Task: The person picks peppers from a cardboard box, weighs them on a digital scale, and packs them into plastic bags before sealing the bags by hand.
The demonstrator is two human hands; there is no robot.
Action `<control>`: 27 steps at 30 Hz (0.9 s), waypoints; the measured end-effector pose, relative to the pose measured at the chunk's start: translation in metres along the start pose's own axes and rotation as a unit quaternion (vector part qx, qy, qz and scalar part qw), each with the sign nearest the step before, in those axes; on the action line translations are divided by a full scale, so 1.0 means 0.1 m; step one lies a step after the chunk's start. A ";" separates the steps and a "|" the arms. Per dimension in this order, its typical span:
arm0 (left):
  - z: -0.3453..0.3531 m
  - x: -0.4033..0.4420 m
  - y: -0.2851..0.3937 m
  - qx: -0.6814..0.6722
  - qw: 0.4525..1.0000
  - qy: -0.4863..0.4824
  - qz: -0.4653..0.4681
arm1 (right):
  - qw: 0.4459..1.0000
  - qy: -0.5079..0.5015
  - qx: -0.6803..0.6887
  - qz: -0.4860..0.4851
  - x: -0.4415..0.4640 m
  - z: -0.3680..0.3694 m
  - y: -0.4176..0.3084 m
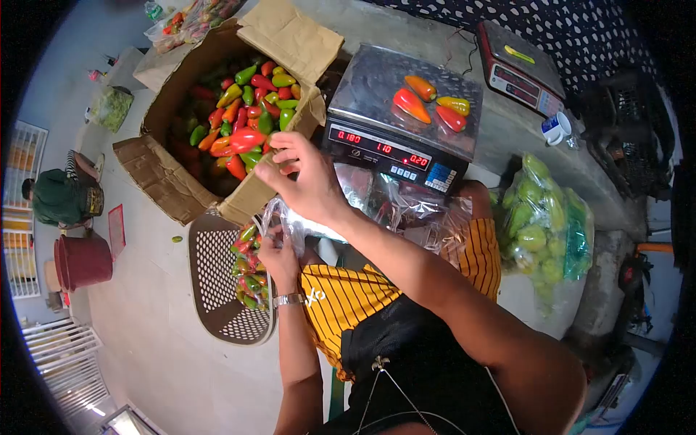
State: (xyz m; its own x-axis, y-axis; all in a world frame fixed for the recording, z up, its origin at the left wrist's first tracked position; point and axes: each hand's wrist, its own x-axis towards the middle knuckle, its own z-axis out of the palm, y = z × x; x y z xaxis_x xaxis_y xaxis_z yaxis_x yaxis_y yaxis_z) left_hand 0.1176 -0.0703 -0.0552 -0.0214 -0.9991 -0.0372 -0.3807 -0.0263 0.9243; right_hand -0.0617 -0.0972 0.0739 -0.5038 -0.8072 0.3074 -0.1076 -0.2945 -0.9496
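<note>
My right hand (301, 174) is over the near edge of a cardboard box (163, 177), fingers curved and apart. A large red pepper (248, 140) is just beyond its fingertips; whether they touch is unclear. Red, green, orange and yellow peppers (235, 98) fill the box. My left hand (279, 250) is closed on a clear plastic bag (279, 221) beside the box. Below it, a plastic basket (210, 290) holds bagged peppers (250, 272). Several peppers (412, 106) lie on a digital scale (370, 76), whose display reads 0.180, 110 and 0.20.
A second scale (518, 54) stands at upper right near a white mug (555, 128). Bags of green produce (536, 217) sit to the right. At far left, a person (58, 196) in green is near a red bucket (83, 261). Loose clear bags (413, 210) lie before the scale.
</note>
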 end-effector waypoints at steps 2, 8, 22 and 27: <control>-0.03 -0.01 0.02 0.012 0.999 0.013 0.026 | 0.998 0.004 -0.059 -0.032 0.03 -0.14 -0.06; -0.02 0.00 -0.08 0.025 0.998 0.007 0.049 | 0.841 0.100 -0.496 -0.192 0.56 -2.26 0.26; 0.10 -0.20 0.49 0.066 0.993 -0.054 0.082 | 0.789 -0.074 -0.608 0.051 0.65 -3.10 0.22; 0.23 -0.26 1.04 0.103 0.977 -0.092 0.165 | 0.799 -0.057 -0.597 0.045 0.61 -3.19 0.32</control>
State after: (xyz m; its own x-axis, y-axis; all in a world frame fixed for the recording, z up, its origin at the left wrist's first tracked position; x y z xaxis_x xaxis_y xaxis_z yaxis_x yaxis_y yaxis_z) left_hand 0.0572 -0.0463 0.0336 -0.3336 -0.9283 0.1642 -0.5029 0.3226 0.8019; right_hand -0.3691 0.0067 0.0424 -0.4823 -0.8586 0.1739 -0.8502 0.4111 -0.3288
